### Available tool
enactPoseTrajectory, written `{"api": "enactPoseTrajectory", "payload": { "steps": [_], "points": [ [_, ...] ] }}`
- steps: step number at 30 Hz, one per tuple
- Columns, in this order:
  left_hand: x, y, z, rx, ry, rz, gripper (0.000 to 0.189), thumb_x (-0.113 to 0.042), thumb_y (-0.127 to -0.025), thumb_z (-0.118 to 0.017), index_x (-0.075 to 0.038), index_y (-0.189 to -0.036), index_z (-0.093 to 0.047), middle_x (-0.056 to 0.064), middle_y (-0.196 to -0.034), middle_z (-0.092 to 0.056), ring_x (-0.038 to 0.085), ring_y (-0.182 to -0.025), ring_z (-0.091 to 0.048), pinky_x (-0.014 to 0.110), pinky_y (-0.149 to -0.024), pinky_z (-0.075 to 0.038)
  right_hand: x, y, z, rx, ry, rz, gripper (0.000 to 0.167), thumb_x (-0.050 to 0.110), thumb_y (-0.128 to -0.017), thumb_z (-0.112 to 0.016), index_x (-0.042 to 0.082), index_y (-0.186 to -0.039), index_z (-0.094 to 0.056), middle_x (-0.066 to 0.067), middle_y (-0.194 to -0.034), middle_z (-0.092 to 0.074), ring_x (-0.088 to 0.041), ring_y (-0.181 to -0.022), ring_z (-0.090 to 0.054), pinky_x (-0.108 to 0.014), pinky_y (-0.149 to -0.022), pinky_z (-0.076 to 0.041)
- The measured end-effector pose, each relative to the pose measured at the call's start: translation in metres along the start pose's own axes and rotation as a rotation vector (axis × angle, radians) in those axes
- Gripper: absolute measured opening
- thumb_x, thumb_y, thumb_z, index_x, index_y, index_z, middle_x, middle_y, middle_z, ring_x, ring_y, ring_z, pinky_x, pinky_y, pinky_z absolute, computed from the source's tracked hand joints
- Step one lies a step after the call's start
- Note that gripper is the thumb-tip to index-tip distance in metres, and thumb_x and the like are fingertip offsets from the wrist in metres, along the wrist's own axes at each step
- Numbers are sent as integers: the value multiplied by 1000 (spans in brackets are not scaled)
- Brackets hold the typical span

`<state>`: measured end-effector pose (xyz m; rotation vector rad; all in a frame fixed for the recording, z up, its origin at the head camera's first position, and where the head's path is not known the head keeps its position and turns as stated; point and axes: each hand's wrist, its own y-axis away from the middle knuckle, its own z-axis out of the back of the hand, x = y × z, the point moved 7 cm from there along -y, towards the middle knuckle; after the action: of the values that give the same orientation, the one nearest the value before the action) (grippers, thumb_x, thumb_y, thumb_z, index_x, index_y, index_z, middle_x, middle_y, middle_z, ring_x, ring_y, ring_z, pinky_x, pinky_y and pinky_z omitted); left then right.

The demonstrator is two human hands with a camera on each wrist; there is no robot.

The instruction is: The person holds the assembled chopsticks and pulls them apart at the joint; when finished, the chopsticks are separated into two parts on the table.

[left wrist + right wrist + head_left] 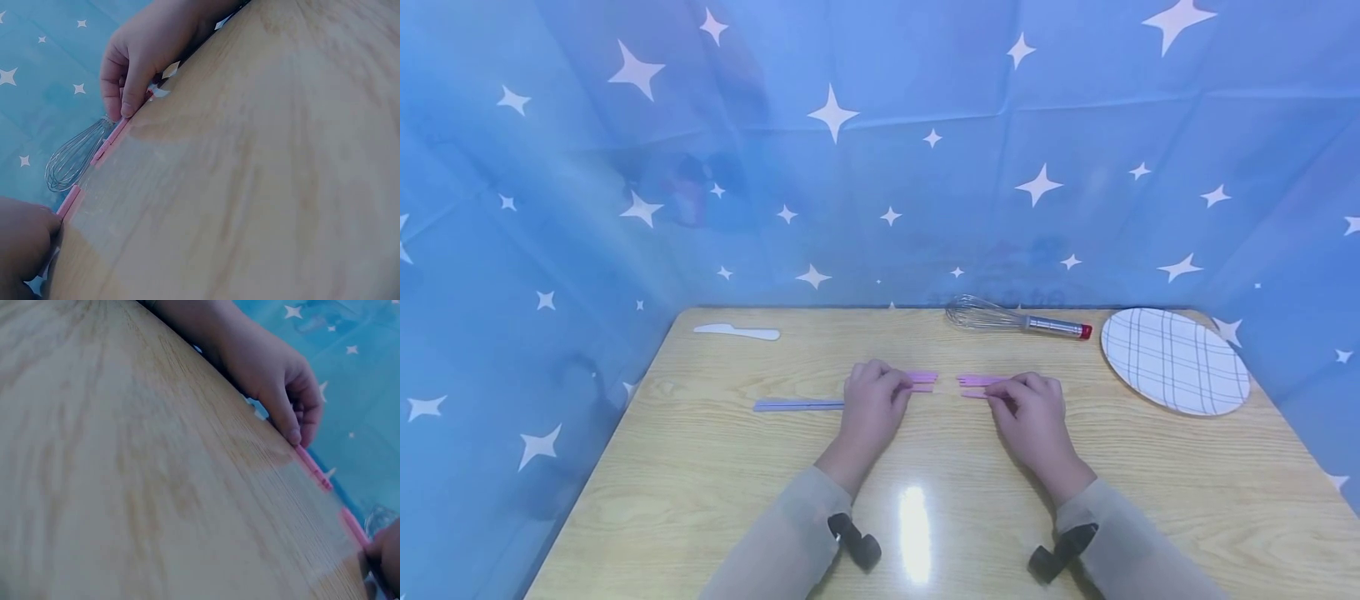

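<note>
My left hand [874, 406] pinches a slim pink stick [924, 389] between thumb and fingers, low over the wooden tabletop. Another pink stick [925, 377] lies just behind it. Opposite, my right hand [1033, 417] pinches a second set's front pink stick [973, 395]; more pink [977, 380] shows behind that one. The ends of both sets face each other across a small gap. Most of their length is hidden under the hands. Lavender-blue sticks [797, 406], like chopsticks, stretch leftward from beside my left hand.
A whisk [1056, 326] with a red-tipped handle lies at the table's back edge. Beside it on the right is a white checked plate [1176, 362]. At the back left lies a white plastic knife [737, 332]. A blue star-patterned cloth [880, 167] hangs behind the table [970, 500].
</note>
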<state>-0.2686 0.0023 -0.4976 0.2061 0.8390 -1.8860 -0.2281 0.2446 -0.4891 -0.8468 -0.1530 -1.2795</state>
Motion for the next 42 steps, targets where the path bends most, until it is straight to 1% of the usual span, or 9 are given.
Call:
{"api": "enactPoseTrajectory", "payload": {
  "steps": [6, 14, 21, 24, 32, 34, 37, 39, 42],
  "points": [
    [0, 1, 0, -7, 4, -16, 6, -14, -94, -83, -18, -98, -80, -5, -97, -62, 17, -94, -51, 37, -85, -42, 0, 2, -2, 5, -11, 2, 8, 4, -88, -85, 10, -91, -80, -6, -95, -65, -30, -98, -51, -46, -87, -32],
    [0, 2, 0, 14, 0, -29, 5, -13, -96, -80, -18, -96, -79, -6, -96, -64, 17, -94, -53, 37, -86, -44, 3, 3, -3, 2, 12, 25, 9, 6, -85, -87, 10, -85, -79, -7, -93, -66, -33, -97, -53, -48, -88, -34],
    [-2, 0, 0, 28, 2, -49, 5, -11, -96, -80, -16, -96, -79, -5, -94, -71, 17, -91, -60, 36, -86, -51, 2, 2, -1, -14, 15, 15, 4, 7, -85, -84, 7, -87, -81, -8, -93, -66, -34, -96, -52, -49, -87, -34],
    [-3, -1, -1, 33, 11, -53, 5, -11, -97, -79, -15, -97, -79, -4, -95, -72, 17, -91, -62, 35, -86, -53, 1, 2, 0, -19, 10, 15, 5, 9, -86, -84, 6, -89, -81, -9, -93, -66, -34, -96, -52, -49, -87, -33],
    [-4, -1, 1, 16, 29, -77, 7, -7, -95, -78, -13, -97, -79, -2, -94, -74, 18, -90, -63, 34, -85, -54, -4, 2, 1, -38, 27, -27, 6, 12, -88, -79, 6, -89, -81, -8, -91, -64, -33, -94, -51, -49, -85, -33],
    [-4, -1, 1, 15, 34, -82, 7, -6, -95, -78, -13, -97, -79, -2, -95, -74, 18, -90, -63, 34, -85, -54, -5, 2, 1, -24, 34, -45, 8, 13, -89, -79, 6, -92, -81, -7, -91, -64, -33, -96, -50, -50, -85, -33],
    [-4, -1, 0, 19, 41, -82, 8, -6, -95, -77, -13, -98, -79, -1, -96, -74, 18, -91, -63, 34, -85, -54, -8, 2, 1, 19, 35, -96, 14, 16, -92, -77, 6, -100, -80, -7, -93, -64, -33, -99, -49, -49, -86, -32],
    [-4, -1, 0, 17, 46, -86, 8, -6, -95, -77, -13, -98, -79, -1, -97, -75, 18, -91, -64, 34, -85, -54, -9, 3, 0, 40, 39, -121, 15, 17, -93, -77, 6, -103, -80, -6, -94, -63, -33, -101, -47, -49, -87, -31],
    [-4, 0, 1, 4, 51, -96, 8, -5, -95, -78, -12, -98, -80, -1, -96, -75, 18, -91, -64, 33, -84, -54, -8, 3, 1, 38, 40, -122, 13, 16, -93, -77, 7, -101, -80, -7, -95, -64, -33, -101, -48, -49, -87, -32]
  ]
}}
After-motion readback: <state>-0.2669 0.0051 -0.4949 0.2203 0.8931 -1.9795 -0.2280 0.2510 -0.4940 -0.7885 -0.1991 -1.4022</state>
